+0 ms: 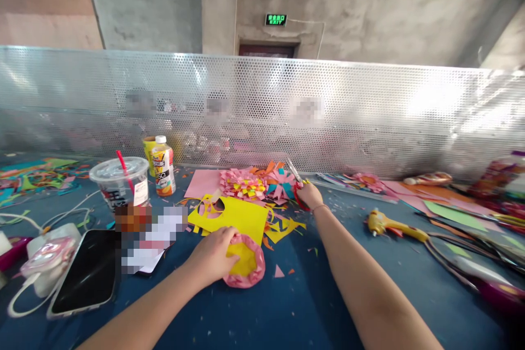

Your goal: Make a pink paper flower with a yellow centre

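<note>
My left hand point(215, 257) grips the left edge of a round pink paper piece point(257, 270) with a yellow centre, low over the blue table. Farther forward, my right hand point(308, 196) is closed on red-handled scissors point(294, 170), whose blades point up and away to the left. Beyond the round piece lies a yellow sheet point(241, 216) with a hole cut in it. Behind that sheet sits a fringed pink and yellow paper flower point(243, 183), beside pink, blue and orange cut pieces point(281, 185).
On the left stand a plastic cup point(118, 180) with a red straw, a bottle point(163, 167) and a phone point(87, 270). A yellow glue gun point(396, 225) lies at right, near coloured sheets point(463, 216). A perforated metal screen point(361, 120) borders the table's far side.
</note>
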`<state>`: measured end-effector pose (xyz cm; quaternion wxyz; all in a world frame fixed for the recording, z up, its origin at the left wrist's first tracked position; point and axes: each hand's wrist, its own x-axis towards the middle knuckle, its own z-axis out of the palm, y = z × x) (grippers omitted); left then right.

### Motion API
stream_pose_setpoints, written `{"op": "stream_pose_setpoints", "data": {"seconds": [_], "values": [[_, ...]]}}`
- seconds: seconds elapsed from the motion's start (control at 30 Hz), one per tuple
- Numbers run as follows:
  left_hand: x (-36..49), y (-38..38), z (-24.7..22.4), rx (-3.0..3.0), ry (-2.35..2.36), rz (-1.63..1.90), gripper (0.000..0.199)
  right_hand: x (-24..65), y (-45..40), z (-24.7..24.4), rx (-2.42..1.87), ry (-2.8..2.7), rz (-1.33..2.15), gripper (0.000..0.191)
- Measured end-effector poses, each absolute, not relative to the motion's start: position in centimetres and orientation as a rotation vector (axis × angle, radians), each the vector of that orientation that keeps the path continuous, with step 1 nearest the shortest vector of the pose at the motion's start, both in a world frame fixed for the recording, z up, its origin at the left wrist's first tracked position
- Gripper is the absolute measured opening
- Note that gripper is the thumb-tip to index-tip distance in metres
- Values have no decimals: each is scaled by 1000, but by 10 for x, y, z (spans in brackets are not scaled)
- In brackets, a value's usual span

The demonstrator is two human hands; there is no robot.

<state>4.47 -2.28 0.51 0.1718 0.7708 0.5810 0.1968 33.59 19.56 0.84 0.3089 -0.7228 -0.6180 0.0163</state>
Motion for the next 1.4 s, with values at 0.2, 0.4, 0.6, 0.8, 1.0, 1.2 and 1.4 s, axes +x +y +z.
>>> {"op": "stream_pose_setpoints", "data": {"seconds": [0.2,0.4,0.6,0.8,1.0,1.2,1.4], "values": [[44,-23,5,2192,1638,569,32,332,202,35,-1814,-1414,30,22],[45,-25,8,2180,1649,549,33,288,175,59,-1397,-1644,-325,20],[45,-24,9,2172,1664,539,33,242,153,20,-798,-2577,-376,10],[43,-22,4,2211,1626,595,33,245,157,6,-872,-2401,-339,21],[44,-24,6,2196,1639,567,32,265,171,14,-1187,-1965,-229,17],[44,-25,8,2179,1657,538,31,313,193,5,-1803,-1661,-62,25],[44,-22,4,2193,1647,556,33,324,201,-5,-2073,-1540,110,44]]}}
